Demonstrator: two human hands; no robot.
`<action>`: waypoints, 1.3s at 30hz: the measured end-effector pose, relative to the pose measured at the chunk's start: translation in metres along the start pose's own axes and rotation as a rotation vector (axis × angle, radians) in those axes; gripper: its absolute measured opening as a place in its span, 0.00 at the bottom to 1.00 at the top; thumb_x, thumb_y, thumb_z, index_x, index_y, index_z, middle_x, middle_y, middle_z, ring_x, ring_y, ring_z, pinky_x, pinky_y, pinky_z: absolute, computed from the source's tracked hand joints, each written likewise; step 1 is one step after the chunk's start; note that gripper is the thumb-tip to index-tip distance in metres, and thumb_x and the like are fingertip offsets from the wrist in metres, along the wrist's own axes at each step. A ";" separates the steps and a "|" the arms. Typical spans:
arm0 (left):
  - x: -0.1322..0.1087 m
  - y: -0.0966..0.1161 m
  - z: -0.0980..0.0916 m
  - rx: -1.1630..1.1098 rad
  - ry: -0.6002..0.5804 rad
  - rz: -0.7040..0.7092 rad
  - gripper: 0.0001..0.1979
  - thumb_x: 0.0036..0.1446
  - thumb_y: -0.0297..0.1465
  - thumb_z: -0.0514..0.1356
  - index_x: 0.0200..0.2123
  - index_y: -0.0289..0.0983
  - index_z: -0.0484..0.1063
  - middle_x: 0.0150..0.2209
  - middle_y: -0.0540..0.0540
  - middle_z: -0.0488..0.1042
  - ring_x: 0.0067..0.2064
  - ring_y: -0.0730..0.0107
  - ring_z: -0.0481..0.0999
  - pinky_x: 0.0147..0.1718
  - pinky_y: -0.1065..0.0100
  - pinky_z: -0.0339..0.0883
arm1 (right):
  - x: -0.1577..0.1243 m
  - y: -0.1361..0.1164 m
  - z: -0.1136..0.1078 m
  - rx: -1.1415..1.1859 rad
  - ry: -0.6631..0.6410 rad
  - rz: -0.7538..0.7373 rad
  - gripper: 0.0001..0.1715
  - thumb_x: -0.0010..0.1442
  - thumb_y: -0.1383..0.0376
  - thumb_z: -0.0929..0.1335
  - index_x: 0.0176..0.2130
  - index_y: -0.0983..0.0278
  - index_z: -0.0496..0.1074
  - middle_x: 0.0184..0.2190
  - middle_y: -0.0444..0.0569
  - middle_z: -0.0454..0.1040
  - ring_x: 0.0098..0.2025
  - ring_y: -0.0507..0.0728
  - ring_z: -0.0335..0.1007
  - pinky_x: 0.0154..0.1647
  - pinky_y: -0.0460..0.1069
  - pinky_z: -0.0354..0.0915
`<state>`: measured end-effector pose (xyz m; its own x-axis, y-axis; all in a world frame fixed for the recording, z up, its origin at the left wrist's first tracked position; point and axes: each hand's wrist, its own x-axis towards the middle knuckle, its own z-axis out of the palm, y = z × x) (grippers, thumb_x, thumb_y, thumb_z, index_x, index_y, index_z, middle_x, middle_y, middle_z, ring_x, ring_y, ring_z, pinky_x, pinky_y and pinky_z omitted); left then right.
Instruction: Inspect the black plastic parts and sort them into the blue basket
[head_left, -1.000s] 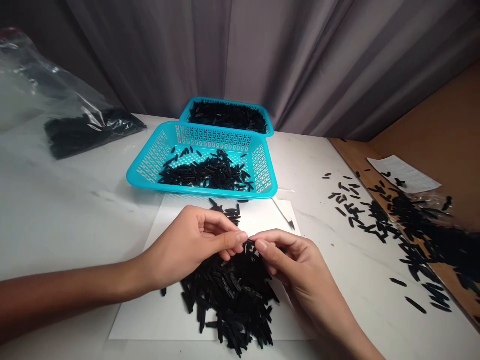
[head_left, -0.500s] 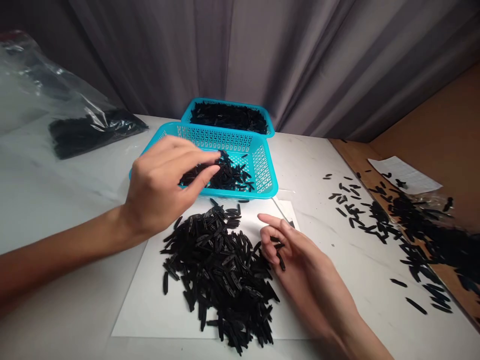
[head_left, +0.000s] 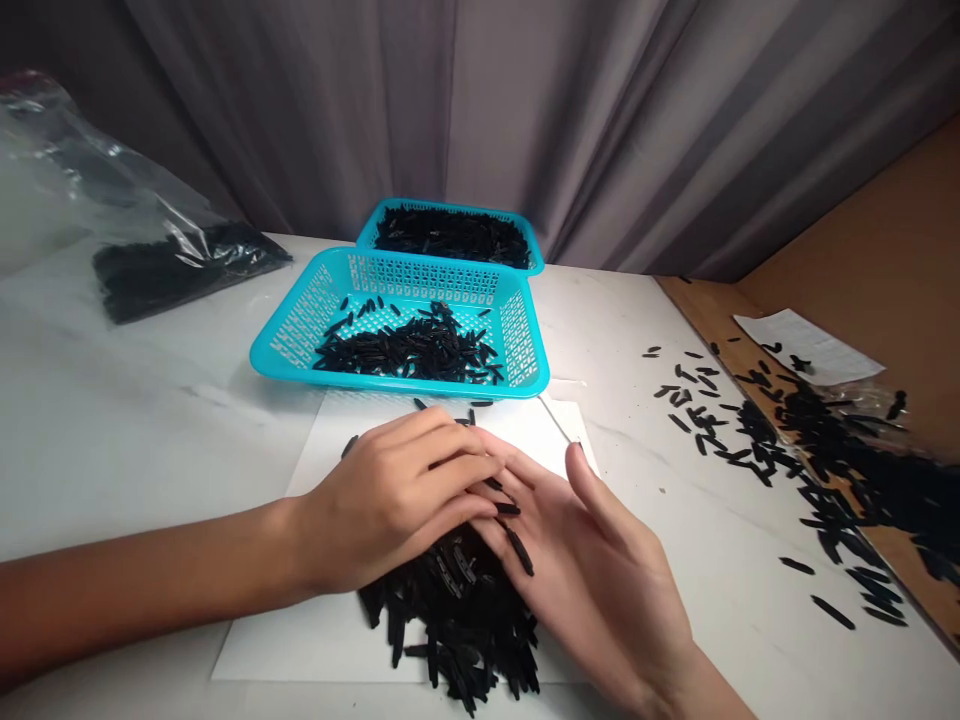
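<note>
We've got both bare hands open over the white paper sheet (head_left: 525, 430): left hand (head_left: 390, 500) and right hand (head_left: 592, 570) lie flat, fingers extended and overlapping, no clench or visible grip. One long black grain (head_left: 518, 551) rests against the right fingers. Main pile of long black grains (head_left: 450, 620) sits on the sheet directly under both hands. Beyond the sheet, a turquoise perforated plastic basket (head_left: 300, 340) holds a smaller heap, with a second turquoise basket (head_left: 450, 207) further back. Clear plastic bag (head_left: 172, 265) lies beyond the sheet's left side, loose black grains (head_left: 750, 430) right of the sheet
</note>
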<state>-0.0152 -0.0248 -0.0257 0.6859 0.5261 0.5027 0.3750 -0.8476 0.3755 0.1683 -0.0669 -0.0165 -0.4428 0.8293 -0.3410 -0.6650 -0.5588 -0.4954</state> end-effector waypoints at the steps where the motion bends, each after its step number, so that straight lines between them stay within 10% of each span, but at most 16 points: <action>1: 0.000 -0.002 0.000 -0.016 -0.017 -0.023 0.08 0.63 0.25 0.60 0.46 0.34 0.73 0.45 0.41 0.77 0.43 0.61 0.72 0.41 0.61 0.69 | 0.000 0.000 -0.001 -0.019 -0.001 0.003 0.30 0.62 0.49 0.66 0.54 0.64 0.74 0.55 0.56 0.71 0.60 0.64 0.63 0.61 0.55 0.59; 14: -0.002 -0.001 -0.003 -0.287 -0.100 -0.203 0.10 0.65 0.21 0.55 0.46 0.37 0.73 0.43 0.47 0.77 0.44 0.68 0.71 0.45 0.66 0.66 | 0.001 0.003 0.000 -0.154 0.036 0.059 0.27 0.57 0.69 0.72 0.56 0.60 0.73 0.54 0.50 0.74 0.58 0.61 0.67 0.67 0.56 0.51; 24: 0.002 0.007 -0.008 -0.358 0.042 -0.400 0.12 0.62 0.19 0.59 0.46 0.38 0.72 0.39 0.50 0.77 0.39 0.75 0.76 0.40 0.74 0.69 | 0.002 0.001 -0.005 -0.629 0.246 -0.137 0.13 0.58 0.58 0.75 0.39 0.64 0.76 0.25 0.43 0.75 0.26 0.49 0.65 0.30 0.45 0.61; 39: 0.002 0.010 -0.009 -0.418 0.131 -0.396 0.15 0.56 0.18 0.64 0.46 0.37 0.72 0.36 0.52 0.78 0.37 0.78 0.78 0.41 0.78 0.72 | -0.001 -0.005 -0.007 -0.676 0.251 -0.155 0.12 0.57 0.57 0.75 0.37 0.63 0.78 0.23 0.39 0.65 0.22 0.46 0.50 0.22 0.45 0.45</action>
<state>-0.0150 -0.0319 -0.0139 0.4511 0.8238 0.3432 0.2916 -0.4995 0.8158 0.1766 -0.0648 -0.0196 -0.1689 0.9176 -0.3598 -0.1571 -0.3855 -0.9092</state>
